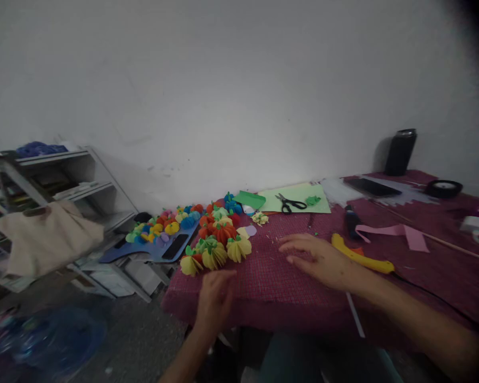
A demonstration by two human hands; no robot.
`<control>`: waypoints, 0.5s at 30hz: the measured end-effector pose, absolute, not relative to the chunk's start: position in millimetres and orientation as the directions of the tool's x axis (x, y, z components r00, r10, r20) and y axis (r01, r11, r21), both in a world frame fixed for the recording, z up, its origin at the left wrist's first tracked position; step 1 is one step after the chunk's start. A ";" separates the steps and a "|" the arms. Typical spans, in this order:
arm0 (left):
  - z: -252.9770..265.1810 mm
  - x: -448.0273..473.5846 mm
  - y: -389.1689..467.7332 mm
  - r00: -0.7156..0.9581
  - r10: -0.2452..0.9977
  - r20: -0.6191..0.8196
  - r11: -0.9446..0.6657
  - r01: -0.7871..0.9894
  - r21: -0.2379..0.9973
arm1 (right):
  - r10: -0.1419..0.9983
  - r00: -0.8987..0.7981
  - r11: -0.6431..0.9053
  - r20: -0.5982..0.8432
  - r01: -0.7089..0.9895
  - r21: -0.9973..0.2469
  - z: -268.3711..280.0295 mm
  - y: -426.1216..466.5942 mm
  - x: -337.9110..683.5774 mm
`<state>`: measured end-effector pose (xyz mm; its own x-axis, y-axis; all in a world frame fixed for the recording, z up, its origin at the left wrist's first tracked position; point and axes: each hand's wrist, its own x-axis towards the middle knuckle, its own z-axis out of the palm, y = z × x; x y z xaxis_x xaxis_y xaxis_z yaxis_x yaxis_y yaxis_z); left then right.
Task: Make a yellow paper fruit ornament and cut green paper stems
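My left hand is at the table's front edge, just below the nearest yellow paper pumpkins. Its fingers are loosely bent and apart, and I see nothing in them. Over the bare middle of the cloth, my right hand reaches in with fingers stretched and spread, holding nothing. Beside that wrist lies a yellow hot glue gun with an orange trigger and a black cord. Orange paper pumpkins with green tops crowd behind the yellow ones. Small lilac and cream paper discs lie right of them.
Black-handled scissors rest on a light green sheet. Rightward are a pink paper strip, a phone, a black can and a tape roll. A blue board with more pumpkins and a shelf stand left.
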<state>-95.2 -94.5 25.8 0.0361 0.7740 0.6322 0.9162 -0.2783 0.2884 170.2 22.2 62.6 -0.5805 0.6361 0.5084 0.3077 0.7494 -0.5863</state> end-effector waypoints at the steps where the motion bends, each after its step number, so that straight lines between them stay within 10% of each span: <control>1: 12.1 -81.2 -98.9 0.089 0.801 0.592 -0.318 0.902 0.293 | 0.639 -0.571 0.747 0.515 0.300 -0.594 59.7 14.8 175.2; 15: -40.3 -29.3 -70.2 -0.005 0.802 0.597 -0.352 0.803 0.480 | 0.938 -0.168 0.342 0.304 0.298 -0.891 -47.9 -5.2 241.0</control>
<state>-29.3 -70.2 -40.3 -0.0048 0.8024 0.5968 0.8034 -0.3522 0.4801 241.0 -5.2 -47.9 -0.1676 0.9379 0.3038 0.2979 0.3419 -0.8913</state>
